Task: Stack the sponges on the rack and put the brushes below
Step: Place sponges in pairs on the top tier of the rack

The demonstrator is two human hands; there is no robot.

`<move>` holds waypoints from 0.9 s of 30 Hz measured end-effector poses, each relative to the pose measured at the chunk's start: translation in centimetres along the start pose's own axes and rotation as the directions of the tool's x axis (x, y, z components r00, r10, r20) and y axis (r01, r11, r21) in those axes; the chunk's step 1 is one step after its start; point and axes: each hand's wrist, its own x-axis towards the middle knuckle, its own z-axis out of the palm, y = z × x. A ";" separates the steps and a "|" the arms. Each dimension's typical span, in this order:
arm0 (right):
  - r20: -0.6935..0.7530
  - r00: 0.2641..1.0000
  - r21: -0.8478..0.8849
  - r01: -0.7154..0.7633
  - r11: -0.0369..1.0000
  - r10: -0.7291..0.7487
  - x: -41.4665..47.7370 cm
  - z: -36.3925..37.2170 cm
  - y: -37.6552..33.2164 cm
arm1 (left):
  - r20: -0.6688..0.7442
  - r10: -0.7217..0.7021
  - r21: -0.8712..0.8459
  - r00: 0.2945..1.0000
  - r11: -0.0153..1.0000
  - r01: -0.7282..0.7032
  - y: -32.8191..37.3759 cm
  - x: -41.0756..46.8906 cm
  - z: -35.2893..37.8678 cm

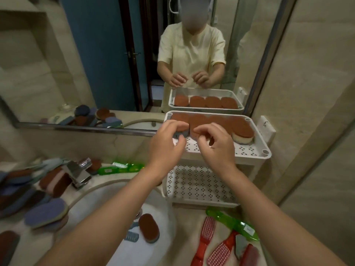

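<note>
The left arm (107, 214) and the right arm (269, 208) are bare and reach out in front, side by side. The left hand (166, 144) and the right hand (218, 148) are close together, backs up. On each hand the fingers bend down like hooks. I cannot tell if they pinch anything.

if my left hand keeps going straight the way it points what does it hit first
Most likely the grey-based sponge at the left of the top tray; the left hand is right at it. Depth is unclear, so its fingers may already touch it.
</note>
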 end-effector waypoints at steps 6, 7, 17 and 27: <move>0.061 0.978 0.150 0.187 0.971 -0.198 -4.3 4.6 -2.7 | -0.218 -0.093 0.037 0.972 0.994 0.104 -3.1 -5.1 -3.7; 0.095 0.966 0.157 0.225 0.962 -0.241 -5.0 5.4 -3.0 | -0.232 -0.112 0.051 0.966 0.991 0.127 -3.8 -6.0 -4.3; 0.501 0.854 0.179 0.058 0.982 -0.141 -11.7 14.6 -5.3 | -0.174 -0.367 0.121 0.914 0.913 0.390 -11.2 -15.1 -9.2; 0.824 0.477 -0.265 -0.154 0.952 0.306 -19.7 23.5 -3.0 | 0.108 -0.683 0.332 0.722 0.710 0.621 -21.3 -22.7 -11.0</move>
